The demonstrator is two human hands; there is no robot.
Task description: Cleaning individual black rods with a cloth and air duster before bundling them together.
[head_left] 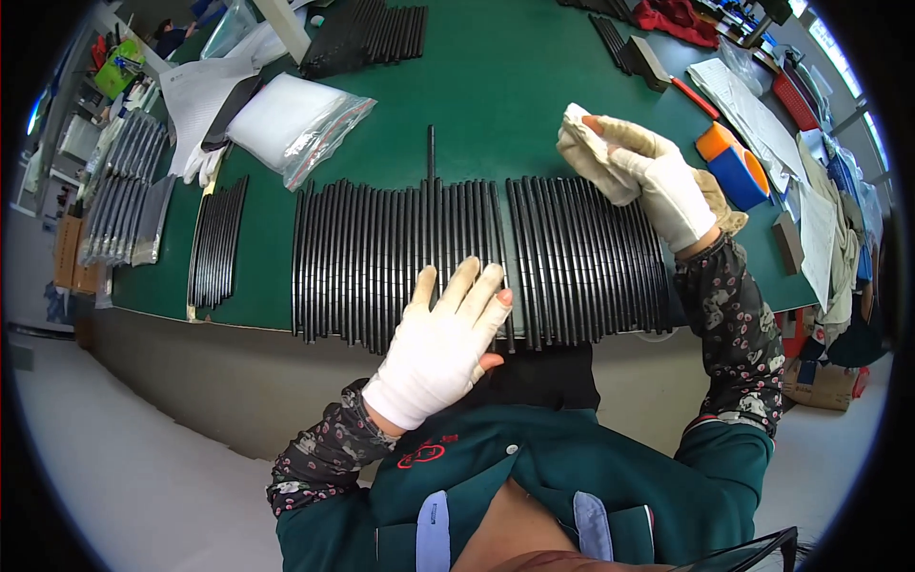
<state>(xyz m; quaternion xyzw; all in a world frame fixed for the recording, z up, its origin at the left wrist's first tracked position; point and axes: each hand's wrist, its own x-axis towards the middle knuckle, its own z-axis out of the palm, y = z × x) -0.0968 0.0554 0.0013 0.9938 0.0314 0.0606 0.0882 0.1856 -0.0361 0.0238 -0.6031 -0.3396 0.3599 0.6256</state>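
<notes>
Our left hand (438,348), grip slack, lies over black rods (362,257) at frame centre, which could slip off the tabletop (496,86) if dragged, while our right hand (658,176), upper right, clutches pale cloth (581,155).

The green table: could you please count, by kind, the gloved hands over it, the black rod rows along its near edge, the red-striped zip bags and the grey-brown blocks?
Gloved hands (left hand, right hand): 2
Black rod rows (narrow left row, wide middle row, wide right row): 3
Red-striped zip bag: 1
Grey-brown blocks: 2
Total: 8
</notes>
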